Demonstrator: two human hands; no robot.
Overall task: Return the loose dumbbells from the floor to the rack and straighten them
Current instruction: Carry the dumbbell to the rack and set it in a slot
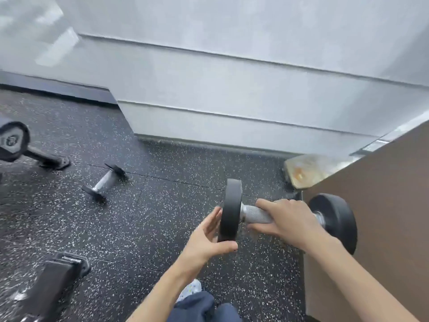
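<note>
A black dumbbell [229,210] with round heads and a knurled silver handle is held just above the speckled floor, lying left to right. My right hand [285,219] is wrapped around its handle. My left hand [206,242] cups the lower edge of its left head, thumb under the rim and fingers spread against the face. A smaller dumbbell [105,182] with a silver handle lies loose on the floor at the left. The rack shows only as a black foot [50,160] and a dumbbell head [11,140] at the far left edge.
A brown panel [371,217] rises at the right, close behind the dumbbell's right head. A white panelled wall [232,89] runs across the back. A black equipment foot [58,275] lies at the lower left. My shoe and trouser leg [197,303] are at the bottom.
</note>
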